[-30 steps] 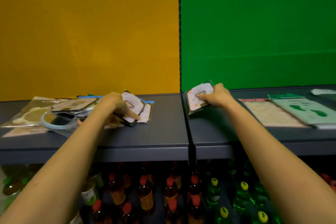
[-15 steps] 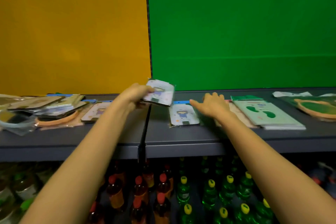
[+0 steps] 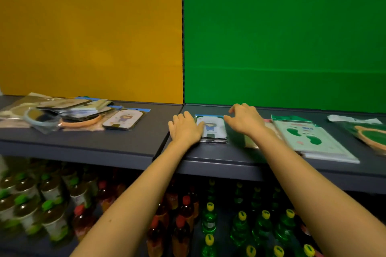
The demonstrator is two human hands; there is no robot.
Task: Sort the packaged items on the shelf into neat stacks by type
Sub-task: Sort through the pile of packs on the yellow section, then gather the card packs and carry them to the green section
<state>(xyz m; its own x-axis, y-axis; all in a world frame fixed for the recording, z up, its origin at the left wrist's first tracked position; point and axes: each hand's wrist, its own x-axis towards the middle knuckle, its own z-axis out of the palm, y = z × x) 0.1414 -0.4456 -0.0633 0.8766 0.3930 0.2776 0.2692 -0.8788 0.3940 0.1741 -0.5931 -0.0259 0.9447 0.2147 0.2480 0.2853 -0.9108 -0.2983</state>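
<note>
Reaching up from 6 o'clock, our two bare forearms pass over the lower tier, where we log bottles in three lots: green-capped brown bottles (image 3: 50, 215) at 8 o'clock, red-capped bottles (image 3: 183, 213) at 6, yellow-capped green bottles (image 3: 240, 225) at 5.

Item, shelf (image 3: 125, 144): dark grey and flat, its front lip running across the view.

Item, left hand (image 3: 184, 129): palm down on the shelf, fingers straight and together, pointing to 12. It holds nothing; its thumb side lies against the left edge of the card stack.

Item, card stack (image 3: 212, 129): small packs with a cartoon figure, squared one on another and lying flat. It sits at 3 o'clock of the left hand and 9 o'clock of the right, between the two.

Item, right hand (image 3: 246, 121): arched above the shelf, wrist low, fingers loosely bent and spread, gripping nothing. The thumb points to 9 and reaches the stack's far right corner; whether it touches, we cannot tell.

Item, footprint pack (image 3: 302, 135): pale green, flat, at 3 o'clock just beyond the right wrist. A green oval pack (image 3: 371, 135) lies farther out, near the frame edge.

Item, loose card (image 3: 123, 120): same cartoon type, flat, at 9 o'clock, well apart from the stack.

Item, jumbled pile (image 3: 62, 113): mixed packs overlapping, touching the loose card's left side.

Behind the shelf: yellow panel (image 3: 89, 27) at 11, green panel (image 3: 282, 27) at 1.
</note>
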